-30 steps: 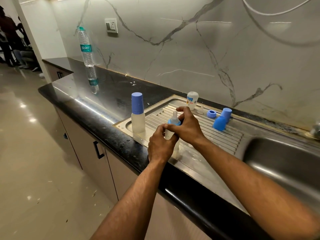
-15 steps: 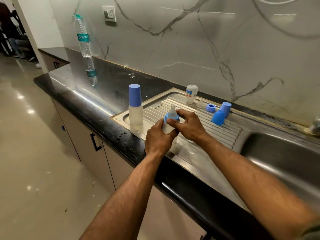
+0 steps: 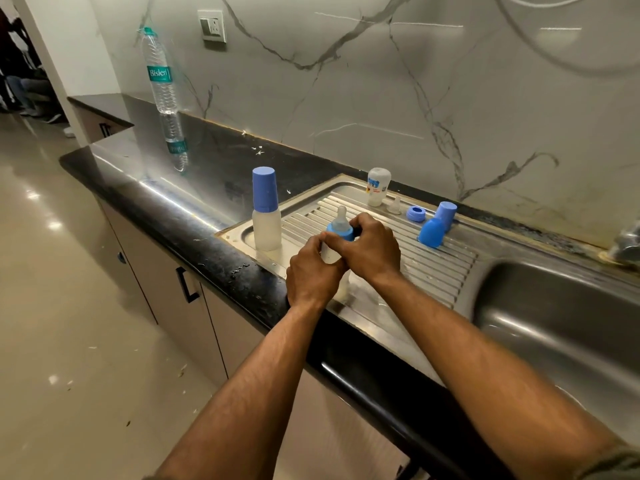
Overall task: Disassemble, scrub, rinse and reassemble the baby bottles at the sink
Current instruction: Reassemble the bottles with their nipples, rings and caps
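Above the ribbed draining board (image 3: 398, 244), the left hand (image 3: 313, 275) grips the body of a baby bottle (image 3: 330, 252) while the right hand (image 3: 372, 249) pinches its blue collar (image 3: 341, 232). A capped bottle (image 3: 266, 216) stands upright nearby, apart.

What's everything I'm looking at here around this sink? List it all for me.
Held baby bottle: one, clear with blue collar and clear teat, over the draining board.
Capped baby bottle: one, frosted with blue cap, board's left end.
Uncapped bottle: one, white with blue print, board's back edge.
Loose teat: one, clear, beside it.
Loose collar: one, blue, right of the teat.
Loose caps: two, blue, board's right end.
Water bottle: one, clear, green label, on the black counter.
Sink basin: one, steel, right.
Wall switch: one, white.
Left hand: grips the bottle body.
Right hand: grips the collar.
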